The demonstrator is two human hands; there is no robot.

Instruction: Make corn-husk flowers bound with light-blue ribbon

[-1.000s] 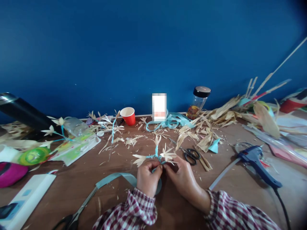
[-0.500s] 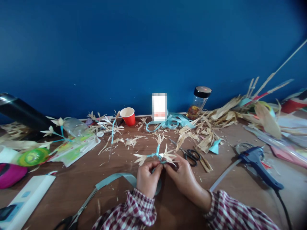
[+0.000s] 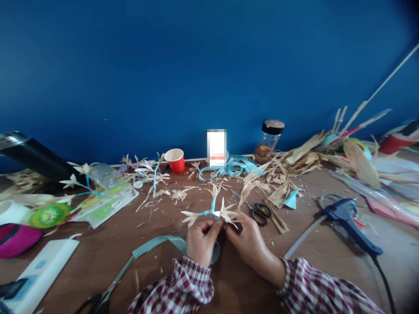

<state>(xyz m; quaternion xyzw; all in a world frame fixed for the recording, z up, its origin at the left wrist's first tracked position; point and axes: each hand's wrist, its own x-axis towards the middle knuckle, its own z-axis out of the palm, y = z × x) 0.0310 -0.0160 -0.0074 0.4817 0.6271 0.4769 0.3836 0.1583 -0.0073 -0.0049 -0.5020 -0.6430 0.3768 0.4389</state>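
Observation:
My left hand [image 3: 203, 242] pinches the base of a corn-husk flower sprig [image 3: 214, 208] between thumb and index finger. Its pale, pointed flowers spread left, up and right on stems wrapped in light blue tape. From the other side my right hand [image 3: 250, 237] has its fingers closed on the same base, just under the right-hand flower. The fingertips of both hands nearly meet and hide the join. A strip of blue-green ribbon [image 3: 157, 245] curves from under my left hand toward scissors [image 3: 113, 283] with dark handles, which lie at the ribbon's far end.
Black-handled scissors [image 3: 260, 213] and a blue glue gun [image 3: 353, 224] lie at right. Behind stand a red paper cup [image 3: 176, 163] and a lidded jar [image 3: 269, 141], with husk scraps [image 3: 301, 155] around. A power strip [image 3: 46, 272] and a finished-looking flower sprig [image 3: 87, 185] are at left.
Both hands keep their hold on the sprig, which has tipped slightly and shifted a little left. The view has moved a little; the things on the table lie as before.

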